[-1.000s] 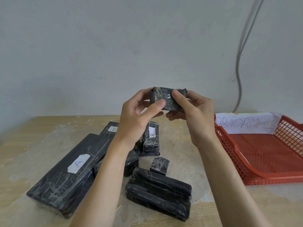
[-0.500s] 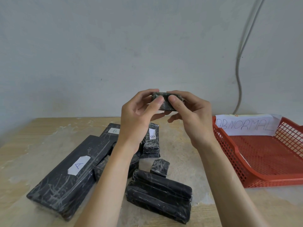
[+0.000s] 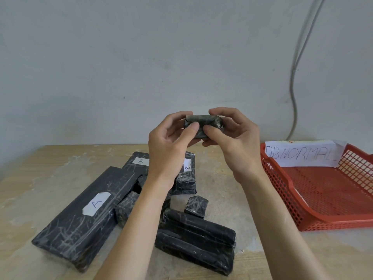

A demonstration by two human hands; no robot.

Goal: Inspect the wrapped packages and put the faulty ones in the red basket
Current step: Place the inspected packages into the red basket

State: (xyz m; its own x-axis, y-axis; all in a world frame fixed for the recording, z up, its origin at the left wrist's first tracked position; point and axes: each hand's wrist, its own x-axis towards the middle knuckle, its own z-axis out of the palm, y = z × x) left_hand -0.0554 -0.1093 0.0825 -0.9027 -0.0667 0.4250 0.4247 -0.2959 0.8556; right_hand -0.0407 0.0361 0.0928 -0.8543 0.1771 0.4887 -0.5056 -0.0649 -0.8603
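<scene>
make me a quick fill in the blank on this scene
1. The small package is gripped by the left hand and the ____ hand.
2. The long package on the table bears the letter ____.
3. The basket is ____ in colour.

Missing words: right, A, red.

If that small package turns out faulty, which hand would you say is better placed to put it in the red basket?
Probably the right hand: it grips the small package and is nearer the red basket.
</scene>
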